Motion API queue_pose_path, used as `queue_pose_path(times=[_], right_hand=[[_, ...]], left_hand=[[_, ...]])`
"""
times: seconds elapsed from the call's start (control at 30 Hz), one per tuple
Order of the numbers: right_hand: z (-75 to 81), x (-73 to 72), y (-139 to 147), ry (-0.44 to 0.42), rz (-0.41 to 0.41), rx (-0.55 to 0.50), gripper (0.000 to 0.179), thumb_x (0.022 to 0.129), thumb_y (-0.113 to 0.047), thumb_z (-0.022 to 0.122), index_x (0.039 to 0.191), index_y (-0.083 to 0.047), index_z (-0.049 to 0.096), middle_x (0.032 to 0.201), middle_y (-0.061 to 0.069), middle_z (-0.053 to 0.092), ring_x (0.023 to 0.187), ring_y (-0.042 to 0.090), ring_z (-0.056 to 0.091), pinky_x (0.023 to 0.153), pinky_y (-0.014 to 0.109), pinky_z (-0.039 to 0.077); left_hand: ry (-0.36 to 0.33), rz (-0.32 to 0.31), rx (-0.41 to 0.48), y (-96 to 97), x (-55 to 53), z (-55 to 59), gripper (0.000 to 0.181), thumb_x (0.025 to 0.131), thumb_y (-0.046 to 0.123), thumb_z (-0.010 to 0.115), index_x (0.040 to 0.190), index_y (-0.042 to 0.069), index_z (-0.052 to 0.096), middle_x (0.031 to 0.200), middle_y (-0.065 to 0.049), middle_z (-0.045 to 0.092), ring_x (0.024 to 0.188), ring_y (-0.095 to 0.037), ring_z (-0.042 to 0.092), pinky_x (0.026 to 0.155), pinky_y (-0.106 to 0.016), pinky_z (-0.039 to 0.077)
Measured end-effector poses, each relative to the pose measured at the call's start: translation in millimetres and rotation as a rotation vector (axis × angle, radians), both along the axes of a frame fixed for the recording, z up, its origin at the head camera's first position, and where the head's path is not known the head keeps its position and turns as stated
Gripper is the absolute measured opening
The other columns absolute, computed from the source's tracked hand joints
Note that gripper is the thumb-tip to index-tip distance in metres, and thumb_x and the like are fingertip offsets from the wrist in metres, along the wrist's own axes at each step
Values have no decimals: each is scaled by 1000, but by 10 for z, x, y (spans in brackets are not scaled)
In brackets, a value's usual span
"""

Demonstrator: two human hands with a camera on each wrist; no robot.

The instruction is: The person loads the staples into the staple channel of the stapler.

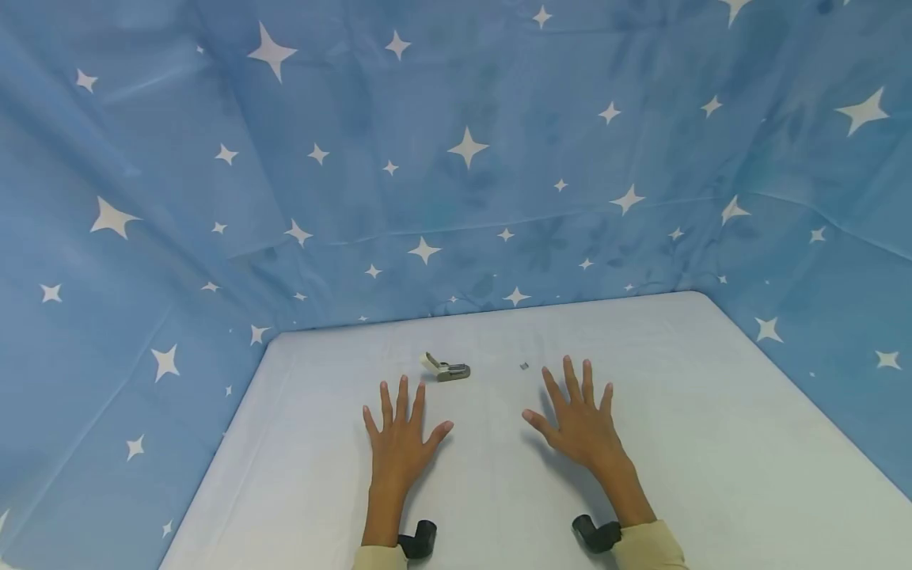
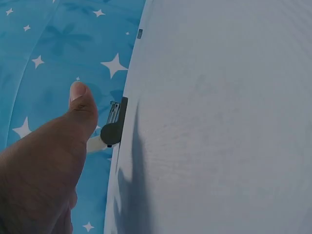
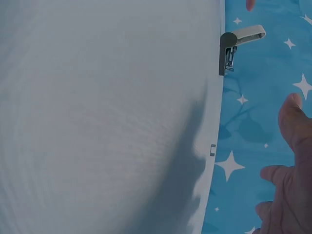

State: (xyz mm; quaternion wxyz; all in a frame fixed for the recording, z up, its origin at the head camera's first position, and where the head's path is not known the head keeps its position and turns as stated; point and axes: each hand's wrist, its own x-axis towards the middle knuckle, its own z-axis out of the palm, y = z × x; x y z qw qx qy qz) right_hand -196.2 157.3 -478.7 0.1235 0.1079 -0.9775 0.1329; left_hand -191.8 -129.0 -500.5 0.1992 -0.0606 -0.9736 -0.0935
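A small stapler (image 1: 453, 372) lies on the white table, its pale top lever swung up away from its dark grey base. To its right sits a tiny grey strip of staples (image 1: 524, 366). My left hand (image 1: 399, 451) is held palm down with fingers spread, just nearer to me than the stapler, touching neither thing. Likewise spread and holding nothing, my right hand (image 1: 586, 431) hovers to the right of the staples, its shadow falling on the tabletop. In the right wrist view the stapler's raised lever (image 3: 251, 33) and the metal parts beneath it show from the side.
The white cloth-covered table (image 1: 492, 507) has rounded far corners. A blue curtain (image 1: 456, 198) with white stars hangs along its back and both sides. Black wrist cameras (image 1: 420, 540) are strapped to both wrists below pale yellow sleeves.
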Motion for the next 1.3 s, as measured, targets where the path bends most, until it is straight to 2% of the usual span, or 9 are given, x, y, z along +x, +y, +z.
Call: queue_pose_path(times=[0.17,0.27,0.47,0.6,0.7,0.83,1.0,1.17,1.3], right_hand=[[0,-7,0,-30,-4,-20,78,83,-66,39,141,-15,29,149,18,8,134,42,-5,96,69,3],[26,-21,6,-35,-5,-78,71,86,-60,42,138,-12,37,148,21,14,134,44,2,97,68,9],[96,-59,17,-20,-15,-332,47,86,-37,59,119,-3,55,129,23,45,124,40,35,94,55,34],[88,-113,10,-116,-49,-540,37,85,-28,62,111,-2,59,107,16,60,101,30,56,82,42,47],[46,-149,-15,-232,-65,-703,32,86,-26,61,108,-2,59,95,14,64,84,27,64,67,34,52],[-27,-160,-74,-349,-63,-833,32,86,-26,61,107,-2,59,90,13,66,75,23,65,60,30,53],[-85,-147,-92,-367,-73,-816,28,86,-25,61,104,-4,61,86,9,67,70,19,64,58,29,51],[-68,-144,-84,-391,-95,-822,29,86,-29,60,102,-4,62,85,8,66,70,18,62,59,29,50],[-48,-139,-84,-398,-113,-807,29,87,-30,59,101,-4,62,82,7,64,69,18,59,58,28,49]], left_hand=[[-30,-1,18,2,-14,-18,79,79,69,44,140,21,32,149,-9,19,136,-38,6,99,-66,6],[-81,-9,76,-2,-46,-32,78,81,67,42,142,20,29,149,-11,18,135,-39,7,98,-66,6],[-243,-90,357,-19,-156,-68,78,85,57,47,143,11,21,147,-14,21,135,-38,10,102,-62,4],[-320,-143,541,5,-315,-107,77,87,50,50,143,6,20,147,-15,21,137,-33,7,106,-53,-3],[-347,-150,638,11,-466,-107,76,88,48,49,142,4,19,146,-16,22,137,-32,8,107,-51,-3],[-307,-136,721,5,-658,-104,71,91,42,48,142,4,16,142,-17,32,134,-33,20,107,-51,1],[-199,-95,714,90,-826,-139,56,93,31,48,137,3,29,133,-16,45,127,-31,36,102,-55,11],[-57,5,729,212,-907,-147,37,89,32,55,116,7,55,116,-10,60,113,-28,51,92,-53,23],[2,64,752,269,-933,-144,32,86,34,60,107,11,61,107,-7,65,105,-27,56,89,-50,26]])
